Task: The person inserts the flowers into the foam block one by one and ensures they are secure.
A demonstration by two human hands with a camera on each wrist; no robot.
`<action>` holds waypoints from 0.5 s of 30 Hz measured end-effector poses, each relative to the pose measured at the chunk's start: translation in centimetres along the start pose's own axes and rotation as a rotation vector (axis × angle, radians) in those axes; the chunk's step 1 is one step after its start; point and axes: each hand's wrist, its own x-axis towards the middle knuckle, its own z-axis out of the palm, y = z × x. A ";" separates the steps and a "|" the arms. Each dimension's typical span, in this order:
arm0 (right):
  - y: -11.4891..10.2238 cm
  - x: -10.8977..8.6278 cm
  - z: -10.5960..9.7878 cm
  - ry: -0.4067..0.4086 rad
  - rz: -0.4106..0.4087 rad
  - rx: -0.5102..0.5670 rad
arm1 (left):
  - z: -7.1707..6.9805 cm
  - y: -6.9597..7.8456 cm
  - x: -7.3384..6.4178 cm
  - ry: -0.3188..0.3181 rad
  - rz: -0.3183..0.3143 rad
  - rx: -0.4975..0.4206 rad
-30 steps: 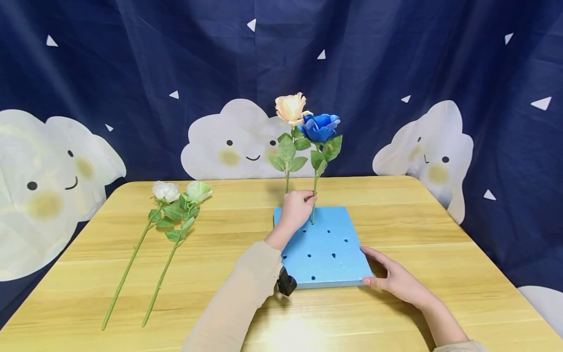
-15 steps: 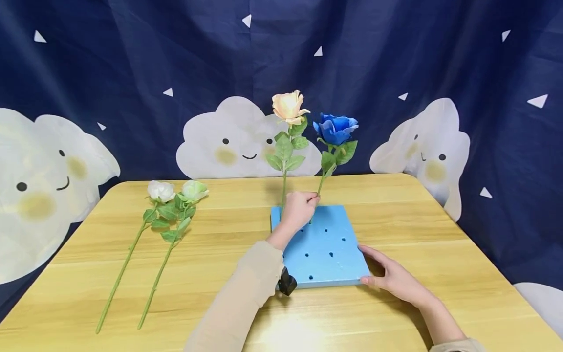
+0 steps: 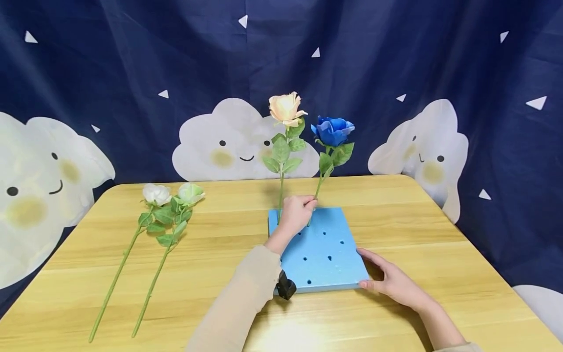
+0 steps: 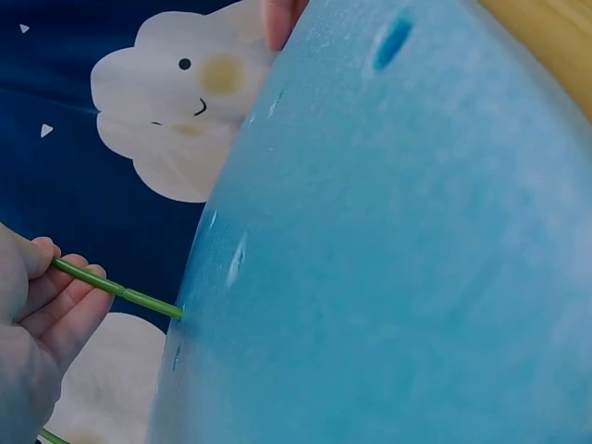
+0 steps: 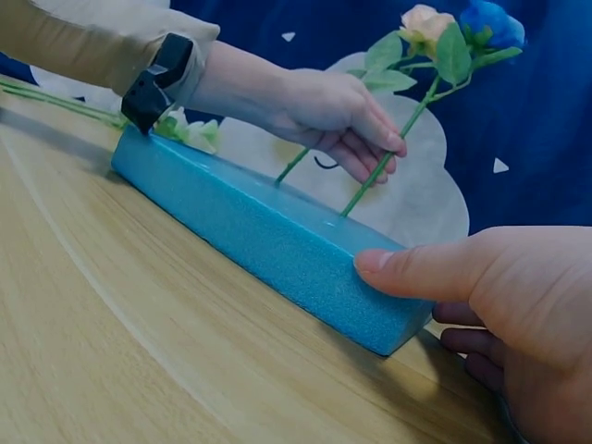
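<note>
1. Left hand (image 3: 295,215) has the blue rose (image 3: 333,131) by its stem, fingertips pinched. Left wrist view shows the other fingers loosely curved, which the head view hides.
2. Right hand (image 3: 396,286) is pretty open, at the near right corner of the board (image 3: 325,269). Right wrist view gives the better look: thumb laid along the near side, other fingers tucked lower around the corner.
3. The blue rose's stem meets the board's top near the back, tilted right in the head view. Can't tell how deep it goes.
4. Peach rose (image 3: 286,108) stands just left of it, near the board's back left corner. More holes dot the board toward the front.
5. Board sits well inside the edges of the surface (image 3: 211,274), with wood behind it and a wide stretch off to the right.
6. Over left, well apart from the board, the white rose (image 3: 157,194) and green rose (image 3: 191,193) lie flat, leaves touching.
7. Cloud-print curtain (image 3: 352,39) behind everything.
</note>
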 end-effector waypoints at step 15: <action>0.3 0.0 0.0 -0.004 -0.001 0.023 | -0.5 0.4 0.0 0.009 -0.039 0.001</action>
